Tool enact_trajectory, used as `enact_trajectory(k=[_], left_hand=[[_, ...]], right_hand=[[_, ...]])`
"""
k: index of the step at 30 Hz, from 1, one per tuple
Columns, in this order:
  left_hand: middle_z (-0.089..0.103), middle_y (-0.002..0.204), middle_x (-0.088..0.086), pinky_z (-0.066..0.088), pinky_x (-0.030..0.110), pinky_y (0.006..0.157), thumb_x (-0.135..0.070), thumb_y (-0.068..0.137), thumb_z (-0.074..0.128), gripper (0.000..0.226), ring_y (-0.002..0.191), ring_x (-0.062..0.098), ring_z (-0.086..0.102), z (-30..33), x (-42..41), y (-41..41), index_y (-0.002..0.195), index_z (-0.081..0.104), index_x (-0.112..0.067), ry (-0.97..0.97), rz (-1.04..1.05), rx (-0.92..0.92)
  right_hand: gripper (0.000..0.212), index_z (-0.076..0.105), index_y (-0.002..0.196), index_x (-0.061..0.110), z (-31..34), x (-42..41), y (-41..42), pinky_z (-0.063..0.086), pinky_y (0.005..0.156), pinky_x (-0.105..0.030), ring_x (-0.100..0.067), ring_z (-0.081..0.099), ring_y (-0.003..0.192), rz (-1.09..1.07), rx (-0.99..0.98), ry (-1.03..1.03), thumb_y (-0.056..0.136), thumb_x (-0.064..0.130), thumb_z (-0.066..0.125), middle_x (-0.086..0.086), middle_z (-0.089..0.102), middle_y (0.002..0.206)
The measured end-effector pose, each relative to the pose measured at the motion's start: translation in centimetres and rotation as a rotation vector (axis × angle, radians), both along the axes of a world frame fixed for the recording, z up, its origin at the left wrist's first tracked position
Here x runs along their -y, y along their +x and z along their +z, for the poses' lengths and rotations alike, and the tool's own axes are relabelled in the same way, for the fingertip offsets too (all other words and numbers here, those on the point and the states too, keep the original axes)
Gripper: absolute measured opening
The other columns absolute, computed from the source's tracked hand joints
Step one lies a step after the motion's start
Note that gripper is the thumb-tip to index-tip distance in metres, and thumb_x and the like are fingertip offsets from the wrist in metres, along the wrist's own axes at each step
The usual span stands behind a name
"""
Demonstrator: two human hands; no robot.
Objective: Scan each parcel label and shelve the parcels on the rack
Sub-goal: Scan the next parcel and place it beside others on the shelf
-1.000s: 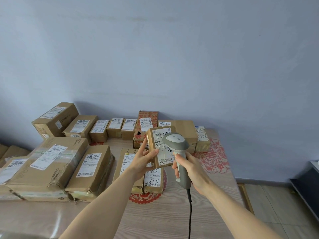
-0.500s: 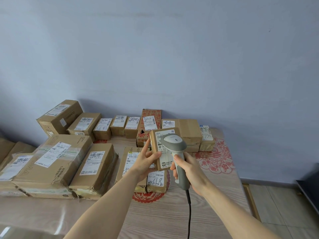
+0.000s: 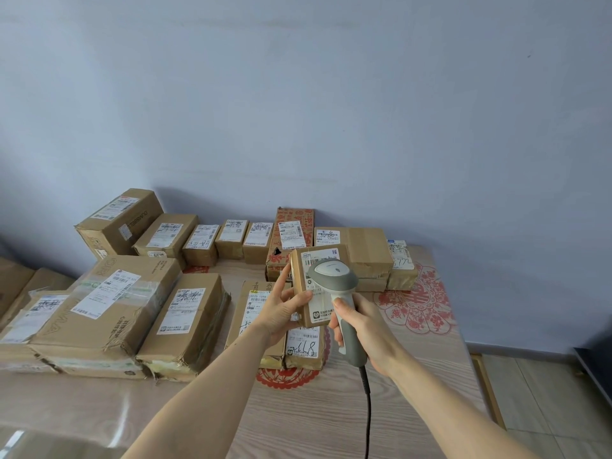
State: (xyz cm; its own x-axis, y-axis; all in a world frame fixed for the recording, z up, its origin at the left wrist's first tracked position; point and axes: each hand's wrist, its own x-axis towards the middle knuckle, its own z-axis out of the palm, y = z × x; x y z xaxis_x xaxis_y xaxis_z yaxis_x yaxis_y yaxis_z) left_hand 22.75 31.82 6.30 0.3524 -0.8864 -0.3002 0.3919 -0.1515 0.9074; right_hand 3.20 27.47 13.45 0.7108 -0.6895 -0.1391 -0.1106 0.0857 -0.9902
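**Scan in progress: small parcel held up to scanner**

Since prev frame the parcel + scanner have drifted a bit right and lower rel. to the boxes behind; grips unchanged. Small parcel (image 3: 318, 286) held above the bench (image 3: 298, 419), label side up, tilted. Left hand (image 3: 281, 309) grips its left edge, thumb on the label, fingers behind. Right hand (image 3: 361, 329) wrapped round the grey scanner (image 3: 334, 279) handle, head over the label's upper part, partly hiding it; cable (image 3: 367, 409) hangs down. Under/behind: two flat parcels (image 3: 304, 342) on a red paper-cut (image 3: 288, 376). Left: large boxes (image 3: 109, 313). Back row of boxes (image 3: 231, 240) along the wall (image 3: 298, 111).
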Motion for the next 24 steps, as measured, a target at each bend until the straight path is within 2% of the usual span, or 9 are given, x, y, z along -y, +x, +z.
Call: enact_trajectory(k=[12,15,19,21,24], left_hand=[[0.069,0.125,0.011,0.062,0.046,0.074,-0.024,0.074,0.084,0.098,0.111,0.027,0.069,1.2,-1.5,1.4,0.152,0.031,-0.050,-0.019,0.036,0.005],[0.069,0.127,0.011,0.061,0.051,0.081,-0.025,0.075,0.084,0.099,0.117,0.030,0.067,2.1,-3.1,3.3,0.154,0.029,-0.050,-0.039,0.065,0.017],[0.070,0.128,0.010,0.057,0.062,0.090,-0.028,0.068,0.093,0.108,0.118,0.032,0.067,3.9,-6.4,7.3,0.153,0.031,-0.050,-0.068,0.165,0.033],[0.070,0.127,0.011,0.058,0.061,0.087,-0.028,0.069,0.093,0.104,0.116,0.032,0.069,4.9,-8.6,9.4,0.151,0.034,-0.049,-0.092,0.209,0.045],[0.070,0.127,0.010,0.059,0.059,0.085,-0.025,0.077,0.087,0.094,0.114,0.030,0.069,6.5,-12.5,12.4,0.150,0.033,-0.050,-0.101,0.297,0.076]], right_hand=[[0.023,0.059,0.106,0.005,0.9,0.0,1.9,0.049,0.065,-0.033,-0.020,0.057,0.065,0.013,0.037,0.000,0.103,0.027,0.056,-0.011,0.063,0.082],[0.019,0.058,0.099,0.008,2.1,-0.5,3.7,0.050,0.065,-0.031,-0.018,0.056,0.063,0.009,0.058,-0.065,0.103,0.026,0.056,-0.010,0.062,0.081],[0.026,0.062,0.094,0.006,4.0,-1.7,7.4,0.050,0.060,-0.031,-0.015,0.055,0.057,-0.040,0.066,-0.177,0.094,0.031,0.071,-0.006,0.060,0.069],[0.024,0.063,0.092,0.009,4.6,-2.4,9.6,0.051,0.059,-0.031,-0.013,0.057,0.055,-0.091,0.051,-0.254,0.089,0.029,0.077,-0.002,0.059,0.063],[0.022,0.063,0.086,0.015,5.1,-3.8,13.2,0.056,0.067,-0.037,-0.016,0.064,0.061,-0.113,0.032,-0.340,0.083,0.027,0.082,0.001,0.067,0.068]])
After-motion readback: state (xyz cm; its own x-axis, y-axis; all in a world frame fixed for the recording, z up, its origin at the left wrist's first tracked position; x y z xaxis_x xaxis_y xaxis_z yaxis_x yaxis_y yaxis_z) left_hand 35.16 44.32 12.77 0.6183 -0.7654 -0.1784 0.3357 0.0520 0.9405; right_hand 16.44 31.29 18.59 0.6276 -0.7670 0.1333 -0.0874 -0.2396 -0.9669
